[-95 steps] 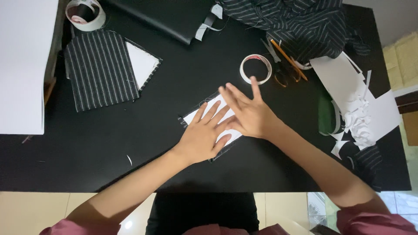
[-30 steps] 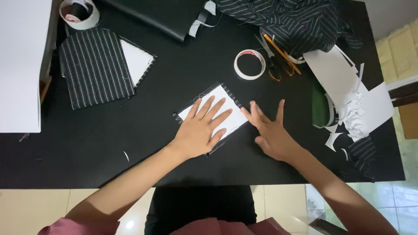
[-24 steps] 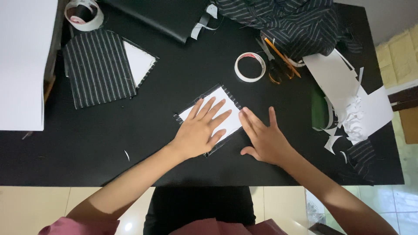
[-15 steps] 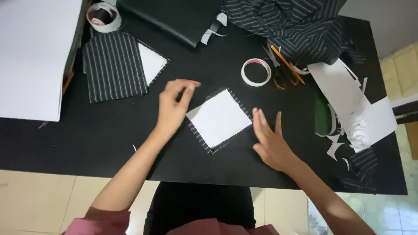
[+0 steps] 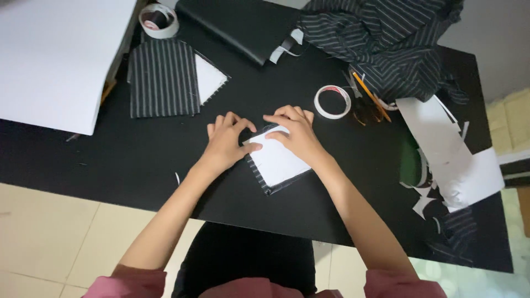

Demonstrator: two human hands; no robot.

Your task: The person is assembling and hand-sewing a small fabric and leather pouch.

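A white paper square [image 5: 279,163] lies on a striped fabric piece whose edge [image 5: 260,177] shows along its left and bottom, on the black table [image 5: 138,160]. My left hand [image 5: 226,142] pinches the paper's upper left corner with fingers curled. Resting on the paper's top edge, my right hand [image 5: 295,135] has its fingertips beside the left hand's. Both hands touch the same top corner.
A striped fabric panel with white paper [image 5: 165,77] lies at the back left beside a tape roll [image 5: 158,19]. Another tape ring [image 5: 332,101], scissors [image 5: 367,102], heaped striped cloth [image 5: 386,38] and white paper scraps [image 5: 452,154] are at the right. A large white board [image 5: 49,55] covers the left.
My hands lay flat on and beside the paper square earlier. The left hand lifted off, then both came to the square's top corner. The camera view shifted right and down.
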